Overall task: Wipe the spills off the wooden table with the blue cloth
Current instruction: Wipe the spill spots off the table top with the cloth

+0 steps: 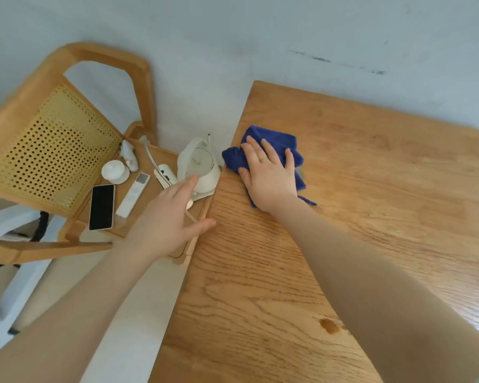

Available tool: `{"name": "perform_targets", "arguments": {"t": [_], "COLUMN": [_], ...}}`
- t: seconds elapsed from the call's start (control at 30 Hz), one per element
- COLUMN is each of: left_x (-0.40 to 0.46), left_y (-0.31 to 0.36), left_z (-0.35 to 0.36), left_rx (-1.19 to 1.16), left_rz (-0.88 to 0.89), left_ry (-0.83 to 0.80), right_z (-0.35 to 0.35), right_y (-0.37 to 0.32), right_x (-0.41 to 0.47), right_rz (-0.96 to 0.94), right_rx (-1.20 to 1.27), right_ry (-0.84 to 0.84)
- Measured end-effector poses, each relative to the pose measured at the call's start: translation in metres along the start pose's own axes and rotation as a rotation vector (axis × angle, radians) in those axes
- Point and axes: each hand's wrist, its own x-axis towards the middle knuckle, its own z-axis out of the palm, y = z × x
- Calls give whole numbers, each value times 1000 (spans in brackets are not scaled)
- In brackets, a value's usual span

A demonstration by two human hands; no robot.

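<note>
Cloth lies flat under right hand's spread fingers; left hand open, empty.

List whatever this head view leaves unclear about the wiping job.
- Tabletop under the blue cloth: covered by cloth and right hand, so any spill there is hidden.
- Table's right side: cut off by the frame edge.
- Left hand: motion-blurred, contact with the table edge unclear.

A home room — wooden table, cane-backed chair, phone, remote, kettle.
</note>
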Motion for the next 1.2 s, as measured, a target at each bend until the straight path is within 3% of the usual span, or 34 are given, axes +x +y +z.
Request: {"name": "perform_targets", "arguments": {"t": [0.1,0.2,0.4,0.67,0.8,0.93,1.07,1.2], "left_x": [3,6,-2,8,13,9,-2,1], "left_y": [-3,-4,-12,9,31,46,56,61], "left_z": [2,-1,-4,7,8,17,38,44], "left_rx": [-65,-131,-87,-97,-4,150,373,394], "left_rz": [-2,1,32,47,114,57,32,-2], "left_ry": [103,193,191,119,15,-88,-204,-215], "right_z": [6,4,-2,-2,-11,-11,-10,-18], "right_y": [-23,-21,-19,12,31,40,46,79], "right_x": [-34,-31,30,-59,-16,0,-67,-102], "right_rz": [-267,-389,-124,-465,-250,-81,-143,-288], "right_rx": [-26,-47,9,-62,-30,-1,-22,-47], "right_ry": [-68,-118,-65,-148,-84,-56,-40,-109]}}
